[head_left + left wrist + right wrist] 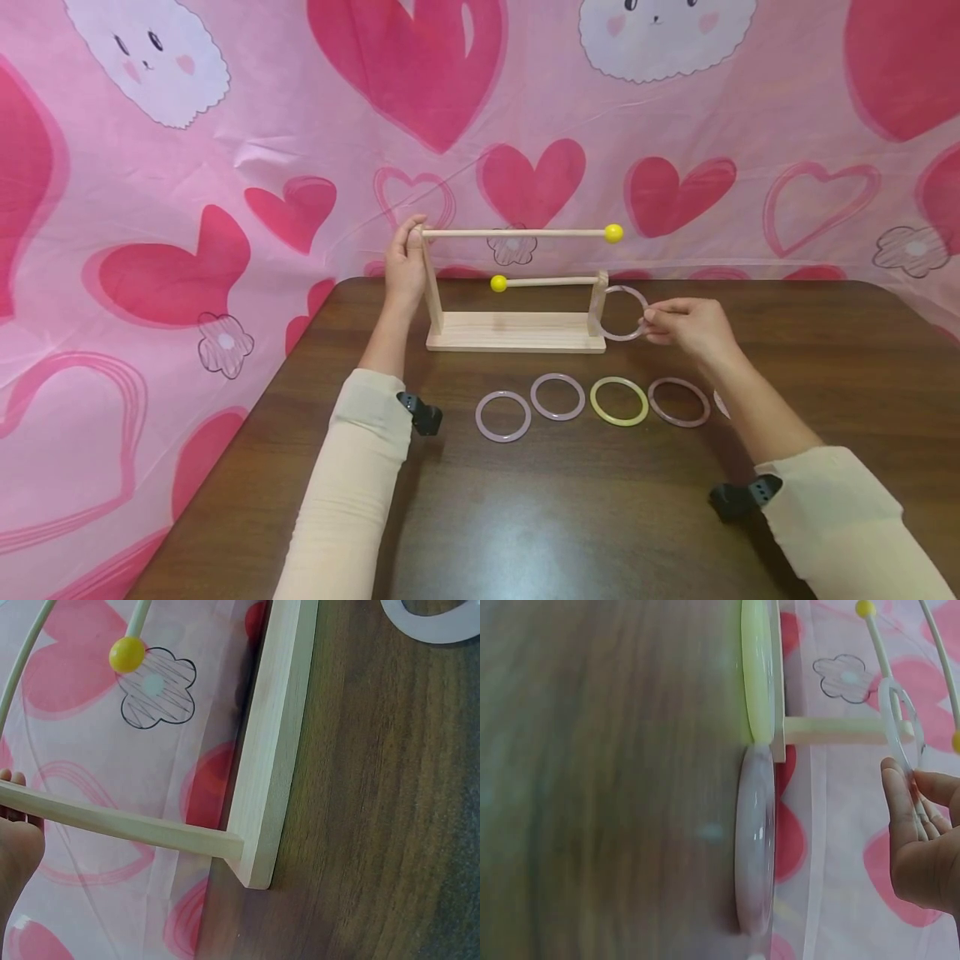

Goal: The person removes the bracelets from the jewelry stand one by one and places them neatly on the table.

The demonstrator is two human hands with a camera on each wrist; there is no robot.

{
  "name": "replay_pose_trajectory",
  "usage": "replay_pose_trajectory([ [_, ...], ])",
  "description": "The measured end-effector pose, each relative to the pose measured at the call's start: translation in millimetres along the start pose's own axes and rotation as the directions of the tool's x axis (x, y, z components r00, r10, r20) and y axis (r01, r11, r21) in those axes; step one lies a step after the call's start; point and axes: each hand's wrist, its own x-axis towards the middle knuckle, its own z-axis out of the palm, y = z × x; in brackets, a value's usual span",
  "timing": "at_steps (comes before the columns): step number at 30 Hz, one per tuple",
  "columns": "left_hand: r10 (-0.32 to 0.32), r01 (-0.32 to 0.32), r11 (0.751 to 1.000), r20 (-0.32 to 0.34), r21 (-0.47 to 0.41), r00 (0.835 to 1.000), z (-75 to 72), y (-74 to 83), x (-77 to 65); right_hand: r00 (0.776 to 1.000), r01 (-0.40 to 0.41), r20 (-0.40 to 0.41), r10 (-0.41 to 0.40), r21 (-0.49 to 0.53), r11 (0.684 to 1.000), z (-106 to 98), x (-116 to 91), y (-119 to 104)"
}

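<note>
A wooden stand (517, 333) has a tall left post and a short right post, each bearing a rod tipped with a yellow ball (613, 233). My left hand (405, 271) grips the top of the tall post; its fingers are partly hidden behind the wood. Between thumb and fingers, my right hand (693, 329) pinches the edge of a pale translucent ring (624, 337). That ring is held upright beside the short post (840, 730) and overlaps it in the head view. In the right wrist view the ring also overlaps the lower rod (877, 641).
A row of rings lies in front of the stand: two lilac rings (503, 440) (557, 417), a yellow ring (618, 422), a dusky pink ring (678, 424) and a pale one (721, 406) partly behind my right arm. A pink heart-print cloth (525, 108) hangs behind the brown table (525, 517).
</note>
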Motion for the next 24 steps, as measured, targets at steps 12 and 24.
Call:
replay_pose_trajectory([
  [12, -0.013, 0.013, 1.0, 0.013, 0.009, 1.0, -1.1, 6.3, -3.0, 0.998, -0.066, -0.011, 0.068, 0.102, 0.993, -29.3, -5.6, 5.3],
  [24, -0.001, 0.001, 0.999, 0.008, 0.041, 1.0, -0.7, 4.3, -3.4, 0.995, -0.093, -0.016, 0.099, 0.22, 0.971, -59.2, -15.5, 5.9],
])
